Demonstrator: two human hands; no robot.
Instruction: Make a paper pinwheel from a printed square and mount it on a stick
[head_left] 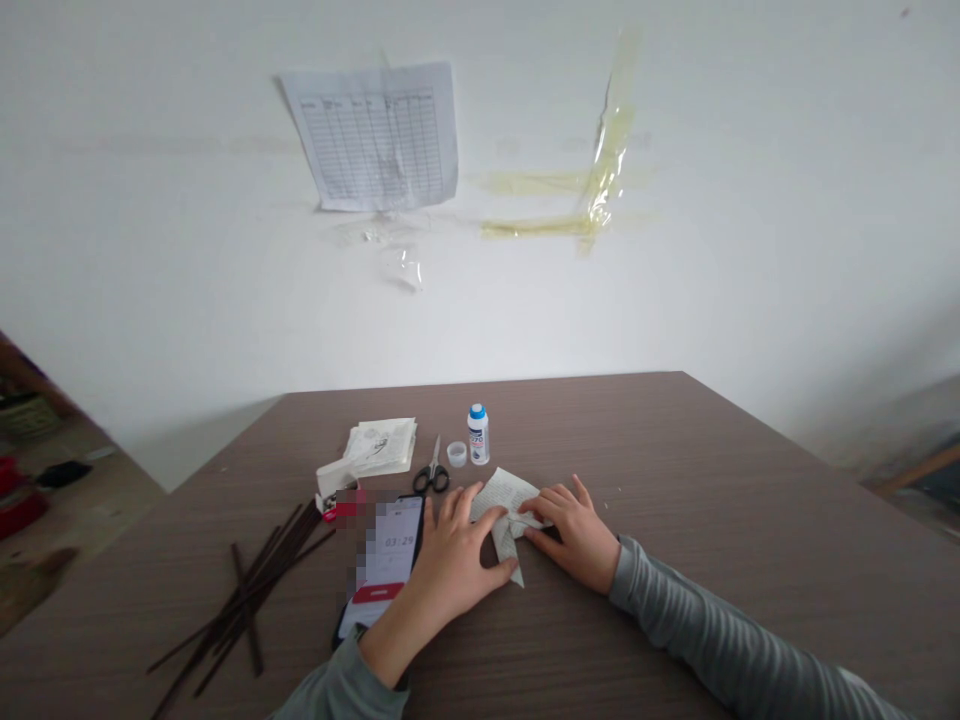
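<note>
A folded sheet of printed paper (507,492) lies on the table between my hands, with flaps sticking out at several sides. My left hand (463,552) rests over its left side, fingers spread and thumb stretched toward a lower flap. My right hand (576,532) has its thumb and fingers closed on the right flap; the exact grip is partly hidden. Beyond the paper stand a small white bottle (478,440) with a blue cap and a small clear plastic cup (457,454). Black-handled scissors (431,478) lie beside the cup.
Left of my left hand, a phone (390,560) shows a timer. A bundle of dark thin sticks (251,605), a small red and white box (337,492) and a stack of printed papers (379,447) lie farther left. The table (675,440) meets a white wall.
</note>
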